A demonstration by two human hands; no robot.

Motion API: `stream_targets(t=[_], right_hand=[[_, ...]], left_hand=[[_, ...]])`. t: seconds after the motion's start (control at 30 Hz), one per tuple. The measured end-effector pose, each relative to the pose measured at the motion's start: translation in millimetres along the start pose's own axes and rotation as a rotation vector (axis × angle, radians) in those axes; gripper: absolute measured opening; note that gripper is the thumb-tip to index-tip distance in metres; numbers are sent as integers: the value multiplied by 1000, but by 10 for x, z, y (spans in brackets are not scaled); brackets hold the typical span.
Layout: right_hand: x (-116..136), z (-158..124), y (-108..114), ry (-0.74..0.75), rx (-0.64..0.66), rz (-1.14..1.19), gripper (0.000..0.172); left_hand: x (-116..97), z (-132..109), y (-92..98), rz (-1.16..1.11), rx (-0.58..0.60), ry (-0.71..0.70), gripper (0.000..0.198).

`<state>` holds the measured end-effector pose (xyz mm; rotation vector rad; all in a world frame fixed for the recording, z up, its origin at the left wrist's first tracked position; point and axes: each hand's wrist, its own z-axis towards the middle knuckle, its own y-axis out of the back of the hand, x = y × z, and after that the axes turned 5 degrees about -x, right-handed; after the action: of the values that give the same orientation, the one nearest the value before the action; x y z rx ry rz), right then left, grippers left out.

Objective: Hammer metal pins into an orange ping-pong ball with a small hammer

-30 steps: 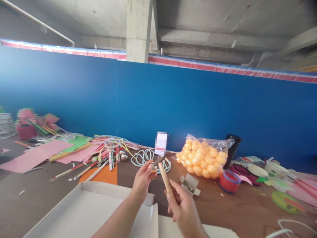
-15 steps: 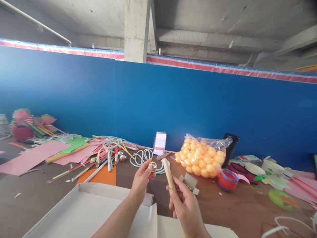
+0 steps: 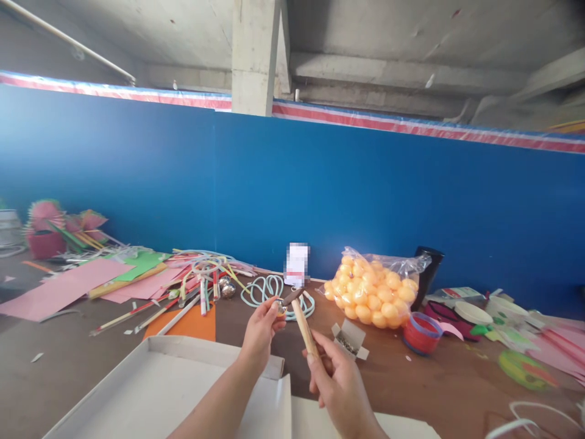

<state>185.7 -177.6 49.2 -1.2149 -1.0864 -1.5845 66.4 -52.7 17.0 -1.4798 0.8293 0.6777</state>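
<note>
Between the thumb and fingers of my left hand (image 3: 259, 334) is a small shiny silver ball (image 3: 281, 306). My right hand (image 3: 336, 378) is wrapped round the wooden handle of a hammer (image 3: 304, 326). The dark hammer head tilts up to the left and appears to touch or nearly touch the ball; I cannot tell which. Behind both hands lies a coil of pale blue cord (image 3: 262, 289). More silver balls (image 3: 227, 288) rest to the left of it. An opened small carton (image 3: 351, 339) with little metal pieces stands right of the hammer.
A white shallow box (image 3: 183, 384) fills the near left. Coloured paper (image 3: 73, 286), sticks and straws spread along the left. A clear bag of orange balls (image 3: 372, 286), a red tape-like roll (image 3: 421, 333) and a black cylinder (image 3: 429, 274) stand right. A blue partition (image 3: 320, 183) rises behind.
The hammer in my right hand has swung left, bringing its head over to the silver ball. My left hand stays nearly in place, and more of the small carton now shows.
</note>
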Motion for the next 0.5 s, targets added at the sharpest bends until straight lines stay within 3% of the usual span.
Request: stream_targets(t=[0.5], right_hand=[[29, -11, -20, 20, 0, -17, 49]], left_hand=[[-42, -34, -31, -114, -30, 61, 13]])
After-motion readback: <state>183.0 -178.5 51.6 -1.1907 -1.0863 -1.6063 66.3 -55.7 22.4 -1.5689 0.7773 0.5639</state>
